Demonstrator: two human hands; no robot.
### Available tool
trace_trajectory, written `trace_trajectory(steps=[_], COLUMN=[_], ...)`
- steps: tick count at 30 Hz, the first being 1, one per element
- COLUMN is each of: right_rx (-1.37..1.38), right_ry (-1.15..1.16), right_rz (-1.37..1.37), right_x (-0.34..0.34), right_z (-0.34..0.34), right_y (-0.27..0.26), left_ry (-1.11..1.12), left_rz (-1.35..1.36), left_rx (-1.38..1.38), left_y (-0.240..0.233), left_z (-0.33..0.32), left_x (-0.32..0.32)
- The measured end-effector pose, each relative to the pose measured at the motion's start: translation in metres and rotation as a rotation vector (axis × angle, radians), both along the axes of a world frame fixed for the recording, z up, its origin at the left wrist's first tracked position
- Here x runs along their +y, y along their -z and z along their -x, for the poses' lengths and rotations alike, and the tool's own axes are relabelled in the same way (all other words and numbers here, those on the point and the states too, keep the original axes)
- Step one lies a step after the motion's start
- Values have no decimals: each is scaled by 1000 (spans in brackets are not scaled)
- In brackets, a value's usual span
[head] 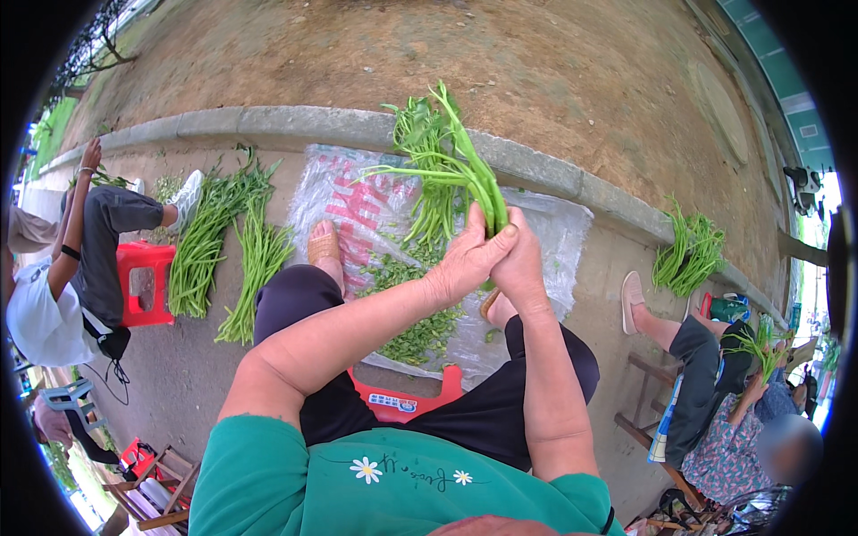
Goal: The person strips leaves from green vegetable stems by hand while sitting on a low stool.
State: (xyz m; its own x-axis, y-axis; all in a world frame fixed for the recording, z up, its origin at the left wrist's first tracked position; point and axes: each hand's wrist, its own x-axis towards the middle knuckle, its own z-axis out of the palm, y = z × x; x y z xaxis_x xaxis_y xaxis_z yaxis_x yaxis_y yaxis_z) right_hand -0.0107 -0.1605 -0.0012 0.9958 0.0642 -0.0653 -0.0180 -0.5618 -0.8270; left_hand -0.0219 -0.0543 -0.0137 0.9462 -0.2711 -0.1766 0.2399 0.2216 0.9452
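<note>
Both my hands meet around the lower ends of several green leafy stems [484, 177], whose tips point up and away from me. My left hand [462, 258] closes on the stalks from the left, its thumb lying over my right hand [521, 261], which grips them from the other side. Beyond them a pile of similar stems [432, 208] lies on a translucent woven plastic sheet [549, 234] with red print. Torn green leaves [419, 328] are scattered on the sheet between my feet, partly hidden by my left forearm.
Two bundles of stems [258, 268] lie on the pavement at left, beside a red plastic stool [144, 281] with a seated person. A concrete kerb [281, 124] runs behind the sheet. At right, another bundle [687, 251] lies by the kerb, near a seated person holding stems.
</note>
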Motion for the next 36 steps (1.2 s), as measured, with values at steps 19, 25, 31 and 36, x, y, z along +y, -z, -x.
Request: trace_trajectory(steps=[19, 25, 31, 36], right_rx=[211, 238, 280, 318], right_ry=[123, 136, 65, -62], right_rz=[-939, -1109, -1233, -1294], right_x=[-10, -21, -30, -30], right_z=[-12, -14, -12, -7], right_y=[-14, -20, -27, -33], left_ry=[72, -197, -401, -355], left_rz=[69, 101, 1, -153], left_rx=[44, 263, 156, 32], left_y=[-8, 0, -11, -24], left_z=[-7, -19, -54, -73], left_x=[36, 62, 112, 127])
